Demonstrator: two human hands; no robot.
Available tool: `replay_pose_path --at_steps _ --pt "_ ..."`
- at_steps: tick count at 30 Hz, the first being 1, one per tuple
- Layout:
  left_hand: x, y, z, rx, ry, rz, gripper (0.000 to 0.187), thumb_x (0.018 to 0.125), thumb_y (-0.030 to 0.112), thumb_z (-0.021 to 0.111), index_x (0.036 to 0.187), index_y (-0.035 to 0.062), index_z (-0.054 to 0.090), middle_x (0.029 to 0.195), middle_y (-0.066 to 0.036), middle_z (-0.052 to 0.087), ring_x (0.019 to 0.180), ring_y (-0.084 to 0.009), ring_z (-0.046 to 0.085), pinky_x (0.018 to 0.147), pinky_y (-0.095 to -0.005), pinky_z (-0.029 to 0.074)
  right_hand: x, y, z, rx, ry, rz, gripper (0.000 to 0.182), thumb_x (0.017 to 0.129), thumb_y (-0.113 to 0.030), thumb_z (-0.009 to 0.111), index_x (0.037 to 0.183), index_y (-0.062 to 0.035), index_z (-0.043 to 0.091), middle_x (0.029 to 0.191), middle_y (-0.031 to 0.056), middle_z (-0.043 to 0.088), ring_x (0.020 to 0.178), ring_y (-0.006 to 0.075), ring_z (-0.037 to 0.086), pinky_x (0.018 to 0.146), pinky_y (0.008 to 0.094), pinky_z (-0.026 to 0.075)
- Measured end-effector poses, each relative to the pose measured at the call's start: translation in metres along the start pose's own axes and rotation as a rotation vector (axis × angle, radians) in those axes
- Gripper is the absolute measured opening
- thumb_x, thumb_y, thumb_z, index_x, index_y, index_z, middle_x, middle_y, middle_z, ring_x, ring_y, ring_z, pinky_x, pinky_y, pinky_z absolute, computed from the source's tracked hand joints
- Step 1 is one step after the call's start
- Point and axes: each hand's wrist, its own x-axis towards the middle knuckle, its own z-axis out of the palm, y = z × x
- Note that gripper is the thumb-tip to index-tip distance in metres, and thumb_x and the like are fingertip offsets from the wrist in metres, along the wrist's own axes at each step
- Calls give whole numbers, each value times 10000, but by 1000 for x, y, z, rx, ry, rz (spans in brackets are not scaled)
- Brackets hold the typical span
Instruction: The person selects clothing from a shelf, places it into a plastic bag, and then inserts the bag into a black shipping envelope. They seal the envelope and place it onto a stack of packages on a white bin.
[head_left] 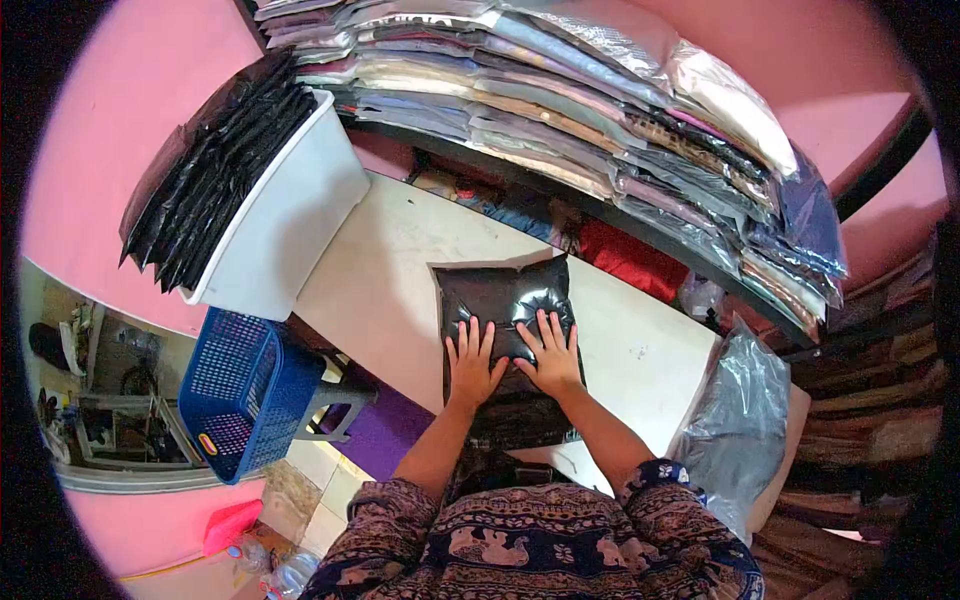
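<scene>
A black plastic mailing bag [545,285], glossy and puffed up, lies on the white table [625,365] right in front of me. My left hand [474,365] presses flat on its left half, fingers spread. On the right half rests my right hand [550,355], also flat with the fingers apart. Both thumbs point inward and come close to each other. The lower end of the bag reaches toward my body, partly hidden by my hands and forearms.
A white bin [290,215] full of black plastic packages [215,165] stands at the table's left end. Bagged folded clothes [560,110] are stacked on a shelf behind. A blue basket [235,390] sits lower left; a clear-bagged garment [735,430] lies at right.
</scene>
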Motion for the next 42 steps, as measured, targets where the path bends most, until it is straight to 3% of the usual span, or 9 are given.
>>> replay_pose_path --at_steps 2,10,16,21,25,27,30,37,42 --pt "0 -1 4 32 -4 -17 694 844 447 535 1420 125 321 1482 -186 220 1362 -395 186 1054 -611 132 -1 3 6 9 5 16 681 825 -533 535 1423 -315 295 1510 112 182 1392 326 153 1069 605 129" --pt "4 -9 9 -38 -43 -23 697 828 443 546 1424 158 323 1491 -165 210 1366 -395 180 1052 -615 127 2 3 8 56 -6 25 689 797 -487 604 1399 -254 365 1488 157 223 1372 375 184 1075 583 136" --pt "5 -11 7 -30 -74 -23 699 830 438 545 1427 156 317 1492 -164 211 1369 -387 174 1055 -606 125 5 4 10 66 -38 41 699 789 -484 621 1399 -263 362 1492 155 211 1374 378 179 1079 577 137" --pt "6 -11 4 -44 -123 -16 698 842 423 537 1432 134 299 1501 -181 177 1377 -400 144 1059 -609 99 6 5 9 76 -60 49 698 793 -487 613 1402 -263 355 1496 146 208 1376 373 176 1081 576 130" --pt "17 -10 -9 -78 -137 -42 614 866 394 510 1392 113 363 1469 -179 246 1347 -395 213 1054 -602 127 14 0 -3 106 -115 97 743 781 -486 631 1420 -284 310 1505 116 196 1383 329 182 1075 584 157" --pt "32 -14 -13 -83 -181 -74 579 879 370 498 1374 93 384 1450 -181 280 1332 -388 249 1061 -585 145 27 -8 -8 161 -97 163 650 819 -402 613 1393 -226 364 1475 137 258 1357 335 241 1072 570 178" --pt "78 -18 -14 -305 -16 129 474 912 209 431 1328 -16 404 1395 -201 367 1310 -359 315 1091 -491 195 70 -25 -10 317 260 90 436 858 -217 551 1278 -116 486 1388 164 374 1274 349 365 1059 537 230" --pt "101 -30 20 -80 -7 125 524 908 240 385 1367 -12 363 1429 -195 338 1349 -326 279 1101 -462 174 107 -4 22 97 116 7 494 894 -348 487 1368 -229 415 1470 114 287 1356 313 260 1077 551 183" --pt "98 -29 18 -82 -2 66 589 873 264 458 1386 0 336 1434 -194 329 1349 -326 278 1104 -452 178 102 1 24 63 132 151 515 902 -381 464 1392 -244 384 1485 113 259 1365 322 237 1083 555 144"
